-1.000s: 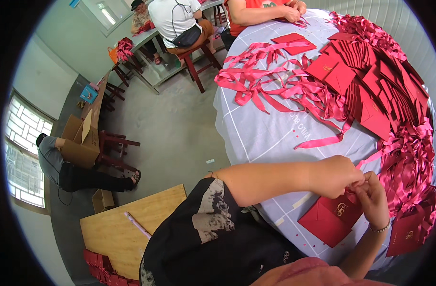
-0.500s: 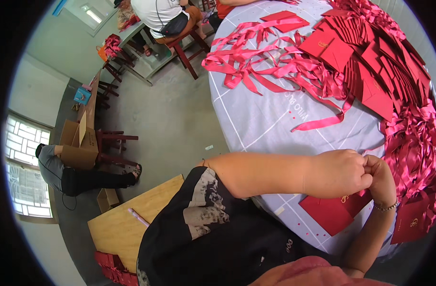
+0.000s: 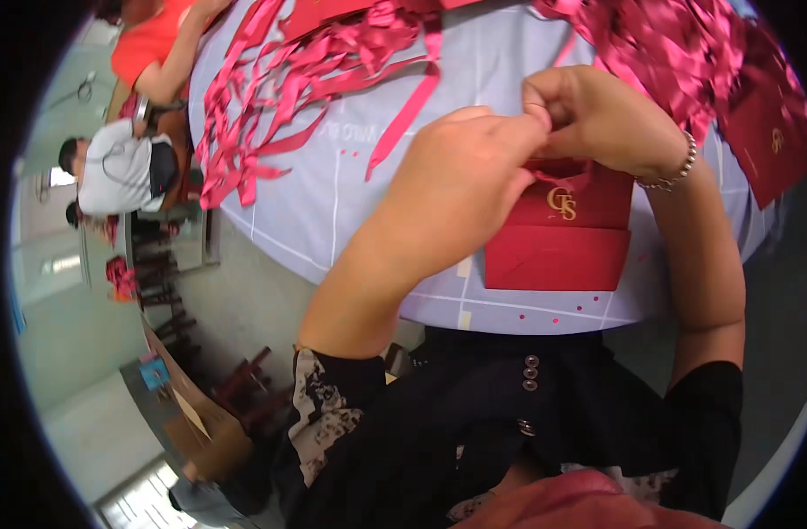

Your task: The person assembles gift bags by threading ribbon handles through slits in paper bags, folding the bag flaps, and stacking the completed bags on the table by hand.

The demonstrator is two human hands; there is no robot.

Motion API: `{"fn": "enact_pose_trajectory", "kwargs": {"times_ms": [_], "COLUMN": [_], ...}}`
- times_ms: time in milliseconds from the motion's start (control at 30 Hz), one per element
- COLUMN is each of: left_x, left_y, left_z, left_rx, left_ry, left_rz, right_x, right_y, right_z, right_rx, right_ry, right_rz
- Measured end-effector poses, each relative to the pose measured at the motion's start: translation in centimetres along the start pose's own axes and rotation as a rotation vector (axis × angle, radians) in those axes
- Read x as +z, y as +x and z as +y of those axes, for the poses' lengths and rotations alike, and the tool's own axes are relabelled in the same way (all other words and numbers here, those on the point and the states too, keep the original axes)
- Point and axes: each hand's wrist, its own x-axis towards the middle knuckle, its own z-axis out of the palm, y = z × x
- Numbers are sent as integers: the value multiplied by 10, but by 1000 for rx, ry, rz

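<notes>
A red paper gift bag [image 3: 558, 256] with gold lettering lies flat on the cloth-covered table in front of me. My left hand [image 3: 478, 167] and my right hand [image 3: 615, 123] meet over its far edge. Their fingers are closed in a pinch, fingertips touching. A short piece of dark pink ribbon [image 3: 571, 179] shows just below them, across the upper part of the bag. The ribbon appears to run up into both hands, though its ends are hidden behind the fingers. A beaded bracelet circles my right wrist.
Loose pink ribbons [image 3: 333, 88] spread over the far left of the table, and a ribbon heap [image 3: 659, 53] lies beyond my right hand. Another red bag [image 3: 769, 132] is at the far right. Across the room sit people, one in a white shirt [image 3: 126, 172], near stools.
My view has swung right, so the hands and bag now appear nearer the middle, with more of the bag showing. The hands stay together in a pinch above it.
</notes>
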Motion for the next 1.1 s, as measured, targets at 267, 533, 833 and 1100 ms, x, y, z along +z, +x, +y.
{"fn": "enact_pose_trajectory", "kwargs": {"times_ms": [267, 533, 833, 1100], "left_x": [2, -2, -19, -31], "left_y": [2, 0, -3, -6], "left_z": [14, -12, -31, -46], "left_rx": [-142, -404, -458, -576], "left_ry": [-194, -287, -259, -294], "left_rz": [-151, -238, -285, -391], "right_x": [-20, -8, -25, -81], "right_y": [4, -12, -26, -65], "right_z": [28, 11, 6, -10], "right_rx": [-134, -502, -532, -132], "right_ry": [-56, -347, -909, -682], "right_rz": [237, 270, 179, 249]}}
